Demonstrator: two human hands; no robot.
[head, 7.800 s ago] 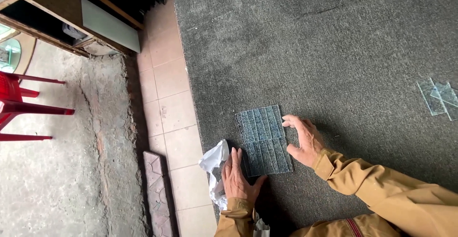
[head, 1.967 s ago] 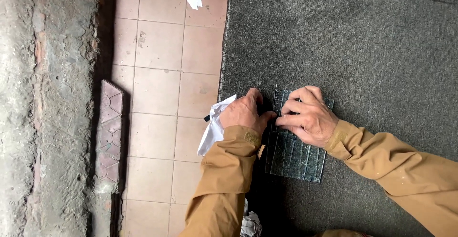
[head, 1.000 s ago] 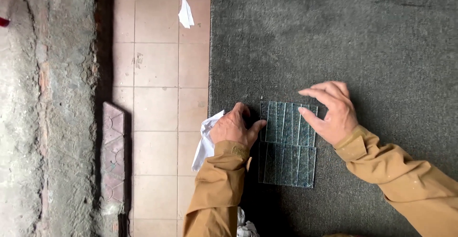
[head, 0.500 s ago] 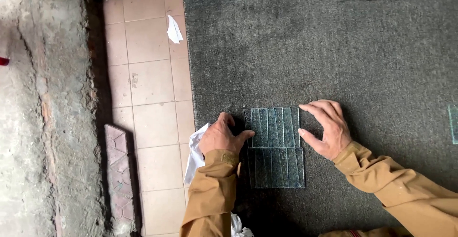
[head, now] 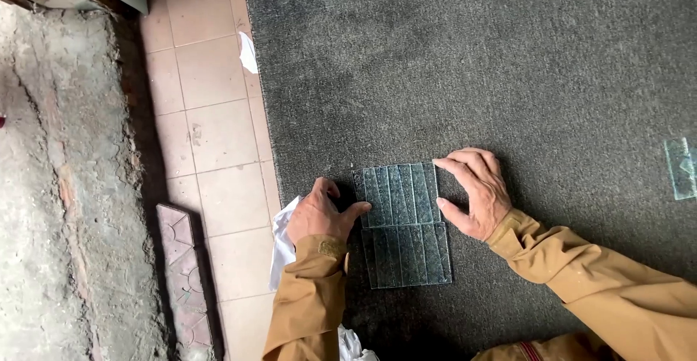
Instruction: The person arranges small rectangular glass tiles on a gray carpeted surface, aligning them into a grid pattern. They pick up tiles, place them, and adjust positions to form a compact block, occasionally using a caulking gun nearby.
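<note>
on grey carpet (head: 508,56) beside floor tiles (head: 210,114)

Both arms wear long mustard-tan jacket sleeves (head: 595,281), creased, cuffs at the wrists; the left cuff (head: 328,248) carries a small sewn tab.

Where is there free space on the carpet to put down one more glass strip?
The grey carpet beyond the glass strips is bare, up to the loose glass piece at right. It is crowded between left hand and right hand.
</note>
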